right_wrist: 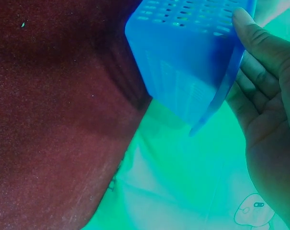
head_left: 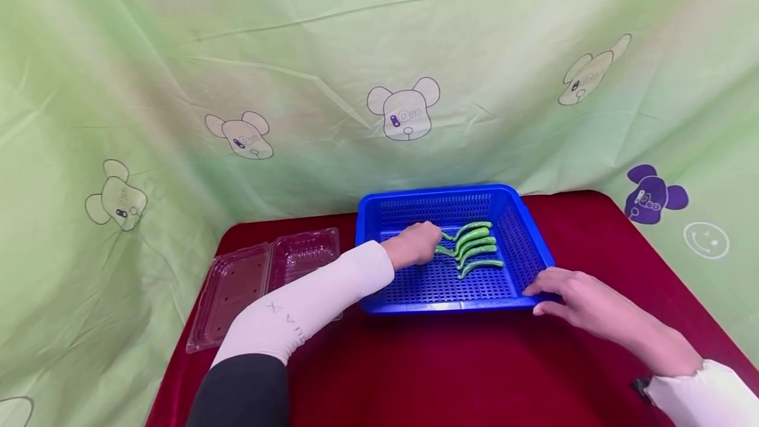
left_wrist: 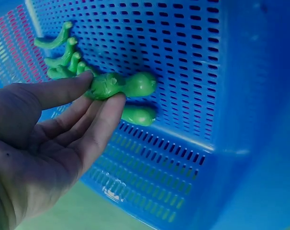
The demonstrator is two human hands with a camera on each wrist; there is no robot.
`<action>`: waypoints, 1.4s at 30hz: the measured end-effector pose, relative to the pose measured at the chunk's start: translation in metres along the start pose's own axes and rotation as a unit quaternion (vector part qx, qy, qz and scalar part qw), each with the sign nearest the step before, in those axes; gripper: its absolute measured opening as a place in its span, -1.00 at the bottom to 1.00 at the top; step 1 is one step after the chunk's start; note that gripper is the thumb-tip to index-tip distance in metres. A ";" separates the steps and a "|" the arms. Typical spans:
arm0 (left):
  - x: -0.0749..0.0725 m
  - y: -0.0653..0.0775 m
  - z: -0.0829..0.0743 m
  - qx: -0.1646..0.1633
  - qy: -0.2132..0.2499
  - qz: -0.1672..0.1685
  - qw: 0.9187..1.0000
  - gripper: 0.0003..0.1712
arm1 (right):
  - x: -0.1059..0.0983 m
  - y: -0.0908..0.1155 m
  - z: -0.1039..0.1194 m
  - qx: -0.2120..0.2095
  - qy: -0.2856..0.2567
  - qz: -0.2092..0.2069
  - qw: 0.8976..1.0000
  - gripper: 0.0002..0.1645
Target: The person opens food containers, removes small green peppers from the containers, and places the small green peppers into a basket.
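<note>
My left hand (head_left: pixel 420 242) reaches into a blue plastic basket (head_left: pixel 456 307). Between thumb and fingertips it pinches a green vegetable (left_wrist: pixel 105 86), smooth and rounded; its exact kind is unclear. Beyond that, another rounded green end (left_wrist: pixel 139 115) lies close to the fingertips. Several slender, curved green vegetables (head_left: pixel 474 234) lie side by side on the basket floor, right of the hand. At the basket's near right corner, my right hand (head_left: pixel 572 295) grips the rim, its thumb on one side and fingers on the other, as the right wrist view shows.
To the left of the basket, a clear plastic clamshell box (head_left: pixel 234 288) lies with its lid folded out on the dark red tablecloth (head_left: pixel 439 374). Green printed curtains (head_left: pixel 320 38) hang behind and beside the table.
</note>
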State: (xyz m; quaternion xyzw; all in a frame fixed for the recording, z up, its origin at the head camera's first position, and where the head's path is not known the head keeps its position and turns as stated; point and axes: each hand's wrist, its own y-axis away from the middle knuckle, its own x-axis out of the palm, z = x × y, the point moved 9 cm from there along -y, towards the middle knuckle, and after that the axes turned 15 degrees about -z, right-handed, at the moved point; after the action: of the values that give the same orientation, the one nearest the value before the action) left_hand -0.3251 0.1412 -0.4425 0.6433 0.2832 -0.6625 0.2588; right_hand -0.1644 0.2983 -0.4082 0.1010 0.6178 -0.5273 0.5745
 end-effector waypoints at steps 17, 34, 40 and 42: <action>0.024 0.008 -0.001 -0.006 -0.091 0.043 0.995 -0.80 | 0.006 -0.016 0.005 0.008 -0.012 0.023 1.000 -0.66; -0.031 0.023 0.037 -0.028 -0.055 -0.013 0.998 -0.80 | 0.008 -0.016 0.002 -0.002 -0.007 0.014 1.000 -0.64; -0.070 0.069 0.097 -0.094 -0.028 -0.095 0.991 -0.82 | 0.000 -0.003 -0.003 -0.003 -0.005 -0.009 1.000 -0.60; -0.066 0.093 0.124 -0.134 -0.013 -0.098 0.986 -0.81 | 0.001 -0.004 -0.004 -0.006 -0.011 -0.009 1.000 -0.59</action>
State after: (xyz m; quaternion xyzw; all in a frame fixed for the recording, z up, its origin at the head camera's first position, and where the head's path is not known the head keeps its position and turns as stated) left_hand -0.3441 -0.0140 -0.3787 0.5634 0.4276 -0.6491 0.2800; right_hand -0.1704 0.2989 -0.4080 0.0862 0.6158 -0.5296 0.5769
